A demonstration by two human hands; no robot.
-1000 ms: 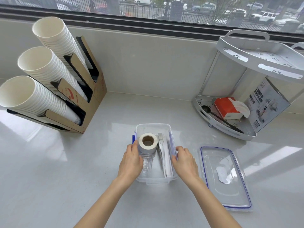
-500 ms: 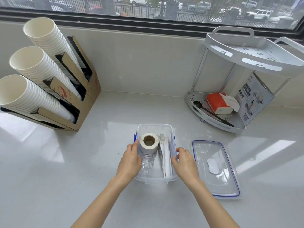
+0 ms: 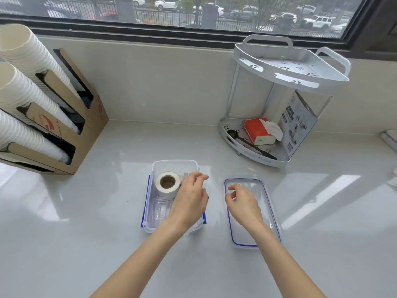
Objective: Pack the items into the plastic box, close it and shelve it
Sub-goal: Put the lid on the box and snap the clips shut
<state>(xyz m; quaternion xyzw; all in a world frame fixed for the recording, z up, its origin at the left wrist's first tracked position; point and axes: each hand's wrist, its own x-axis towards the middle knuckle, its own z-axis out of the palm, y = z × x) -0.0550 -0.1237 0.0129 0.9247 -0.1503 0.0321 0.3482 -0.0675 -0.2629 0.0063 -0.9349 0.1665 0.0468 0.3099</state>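
The clear plastic box point(image 3: 174, 162) with blue side clips stands open on the counter in front of me. Inside it a white tape roll point(image 3: 167, 183) stands at the back left, with stacked clear cups point(image 3: 160, 210) lying in front of it. My left hand point(image 3: 190, 200) reaches across the box's right half, fingers loosely spread, hiding the white packets there. The clear lid point(image 3: 254, 237) with a blue seal lies flat to the right of the box. My right hand point(image 3: 243, 203) hovers over the lid, fingers curled down, holding nothing that I can see.
A cardboard holder point(image 3: 64, 136) with three stacks of white paper cups point(image 3: 19, 91) stands at the left. At the back right a grey two-tier corner rack point(image 3: 255, 157) holds a red tissue pack point(image 3: 258, 131), a spoon and a printed box; its top tier is bare. A window runs behind.
Both hands have left the box's sides. My left hand has moved over the box's right half, and my right hand has moved right, above the lid. The camera has turned left.
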